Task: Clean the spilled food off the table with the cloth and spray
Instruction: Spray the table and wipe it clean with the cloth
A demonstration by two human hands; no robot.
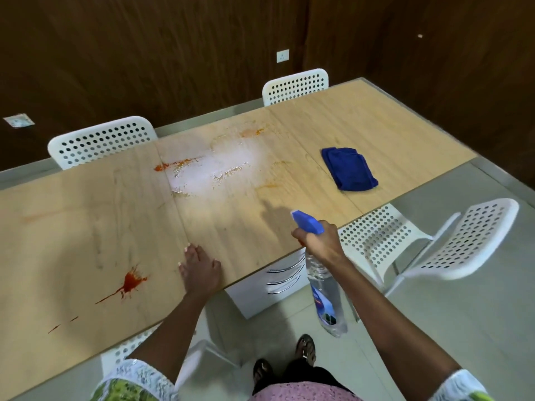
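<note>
wooden bench (260, 227) carries everything here, so places below are told against its near edge. farthest left, close to that edge, a red sauce splat (131, 282) with thin streaks trailing toward the corner lies dry and untouched; it looks not yet sprayed. just right of it the left hand (199, 270) rests flat on the bench at the near edge, fingers straight and laid together, holding nothing, most likely to brace the body while the other arm reaches out. farther in from the edge, toward the middle, a wet whitish patch (220, 166) with orange smears (173, 164) around it spreads across the seam of the boards; judging by the sheen, spray has landed there and the mess waits for wiping. right again, hovering over the near edge, the right hand (318, 241) has its grip wrapped round the neck of the spray bottle (325, 293), blue nozzle aimed inward at the spill, clear body hanging below the bench edge. farthest right, well in from the edge, the blue cloth (350, 169) lies folded, apart from both hands. white perforated chairs (434, 244) stand around the bench, one just beside the right arm, and a drawer unit (275, 282) sits underneath; none blocks the reach to the cloth.
</note>
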